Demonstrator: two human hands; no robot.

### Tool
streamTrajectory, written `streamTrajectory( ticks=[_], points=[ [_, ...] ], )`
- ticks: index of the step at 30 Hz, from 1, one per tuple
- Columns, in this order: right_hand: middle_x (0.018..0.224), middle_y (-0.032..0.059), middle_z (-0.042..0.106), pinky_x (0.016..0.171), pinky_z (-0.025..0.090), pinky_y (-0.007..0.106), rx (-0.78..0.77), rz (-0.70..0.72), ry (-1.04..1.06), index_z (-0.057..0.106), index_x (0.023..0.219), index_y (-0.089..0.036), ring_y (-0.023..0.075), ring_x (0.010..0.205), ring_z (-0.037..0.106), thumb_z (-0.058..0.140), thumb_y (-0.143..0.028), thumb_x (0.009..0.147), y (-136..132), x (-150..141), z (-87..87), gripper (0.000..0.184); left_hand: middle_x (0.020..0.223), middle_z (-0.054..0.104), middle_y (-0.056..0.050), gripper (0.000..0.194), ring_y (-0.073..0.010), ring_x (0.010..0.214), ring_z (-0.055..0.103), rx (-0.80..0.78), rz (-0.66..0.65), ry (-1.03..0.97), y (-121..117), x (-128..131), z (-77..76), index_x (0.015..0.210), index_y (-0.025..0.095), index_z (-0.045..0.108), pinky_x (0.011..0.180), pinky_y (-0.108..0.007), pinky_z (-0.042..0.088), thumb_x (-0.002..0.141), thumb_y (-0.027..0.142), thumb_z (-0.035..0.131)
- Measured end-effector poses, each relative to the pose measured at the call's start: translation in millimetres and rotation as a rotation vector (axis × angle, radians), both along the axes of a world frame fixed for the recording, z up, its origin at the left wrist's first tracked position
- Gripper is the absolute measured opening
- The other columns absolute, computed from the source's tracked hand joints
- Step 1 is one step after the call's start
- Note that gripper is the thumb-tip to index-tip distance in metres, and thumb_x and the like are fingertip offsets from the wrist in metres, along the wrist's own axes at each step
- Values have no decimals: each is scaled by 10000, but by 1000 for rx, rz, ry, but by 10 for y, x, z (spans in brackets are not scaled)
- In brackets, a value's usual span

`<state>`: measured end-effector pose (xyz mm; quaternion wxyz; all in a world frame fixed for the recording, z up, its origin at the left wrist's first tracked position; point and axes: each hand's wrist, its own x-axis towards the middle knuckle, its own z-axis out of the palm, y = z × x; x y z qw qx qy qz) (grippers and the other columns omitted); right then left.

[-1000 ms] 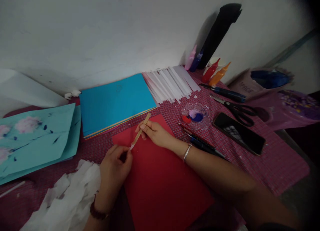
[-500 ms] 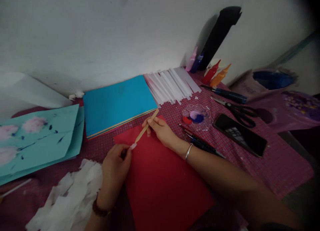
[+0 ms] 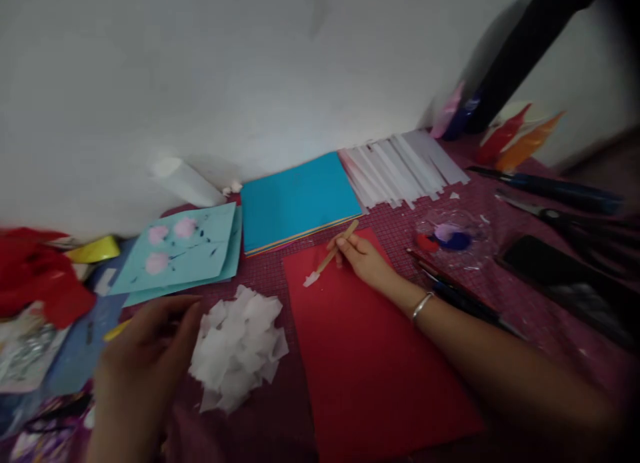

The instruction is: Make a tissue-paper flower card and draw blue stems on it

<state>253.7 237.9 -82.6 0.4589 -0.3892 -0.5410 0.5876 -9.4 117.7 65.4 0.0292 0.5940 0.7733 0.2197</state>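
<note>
My right hand (image 3: 367,257) is closed around a wooden craft stick (image 3: 344,241), held at a slant over a red sheet of paper (image 3: 380,343). At the stick's lower tip is a small pale pink scrap (image 3: 311,279); I cannot tell if it lies on the sheet or sticks to the tip. My left hand (image 3: 145,356), blurred, is left of a pile of torn white tissue paper (image 3: 240,346). Its fingers are loosely curved, with thumb and index close together and nothing visible between them.
Behind lie a teal card with pink flowers (image 3: 207,246), blue paper sheets (image 3: 300,196) and white strips (image 3: 400,169). At right are a paint palette (image 3: 453,239), pens (image 3: 460,289), scissors (image 3: 555,216), a cutter (image 3: 560,189), a phone (image 3: 565,283) and paint bottles (image 3: 505,136).
My left hand has let go of the pink scrap and moved left past the tissue pile. My right hand still holds the stick. The view has turned left.
</note>
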Motion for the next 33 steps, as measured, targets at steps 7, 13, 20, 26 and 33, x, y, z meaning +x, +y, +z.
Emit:
streamTrajectory(
  ticks=[7, 13, 20, 26, 33],
  points=[
    [581, -27, 497, 616, 401, 297, -18, -39, 57, 587, 812, -179, 140, 557, 492, 472, -549, 883, -12, 12, 21, 394, 794, 685, -18, 243, -168, 670, 615, -315, -194, -71, 77, -297, -538, 791, 230, 661, 610, -282, 468, 787, 426, 518],
    [575, -25, 497, 643, 410, 306, -31, -42, 46, 579, 796, -185, 150, 577, 503, 468, -532, 883, -10, 23, 66, 375, 909, 708, -60, 267, -210, 846, 645, -330, -241, -10, 402, -439, -597, 877, 210, 664, 746, -323, 487, 790, 322, 439],
    [589, -21, 498, 648, 408, 306, -33, -26, 26, 593, 814, -182, 151, 586, 502, 460, -538, 892, -18, 44, 60, 388, 943, 710, -47, 272, -198, 820, 641, -507, -251, 45, 477, -531, -592, 946, 215, 662, 736, -309, 468, 782, 323, 474],
    [597, -24, 493, 642, 398, 309, -40, -29, 42, 589, 813, -184, 149, 581, 497, 458, -502, 896, -20, 41, 63, 355, 697, 654, -26, 291, -177, 628, 582, -535, -207, 40, 537, -496, -797, 767, 197, 645, 575, -280, 373, 777, 459, 519],
    [589, -32, 495, 641, 396, 303, -35, -25, 62, 590, 815, -179, 143, 575, 498, 462, -482, 899, -10, 34, 56, 339, 602, 512, 45, 311, -118, 548, 468, -508, -181, -151, 445, -488, -613, 688, 203, 536, 520, -237, 341, 752, 507, 549]
  ],
)
